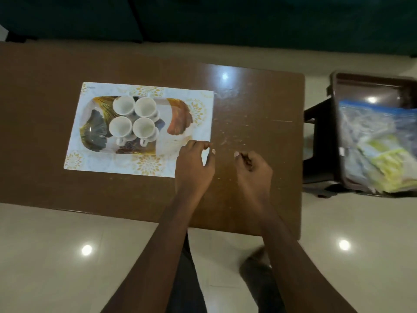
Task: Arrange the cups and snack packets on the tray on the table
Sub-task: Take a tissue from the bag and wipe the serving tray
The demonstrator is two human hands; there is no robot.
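Observation:
Several white cups (134, 119) stand close together in a square on the left half of a patterned tray (178, 119). The tray lies on a white and gold placemat (198, 102) on the brown table (255, 105). My left hand (195, 164) hovers over the mat's near right corner, fingers loosely curled and apart, holding nothing. My right hand (253, 169) is just right of it above bare table, fingers curled in, empty. Snack packets in a clear plastic bag (379, 145) lie on a dark stool to the right of the table.
The dark brown plastic stool (361, 84) stands off the table's right end on a pale tiled floor (67, 256). A dark green sofa (203, 16) runs along the far side. Small crumbs dot the table right of the mat.

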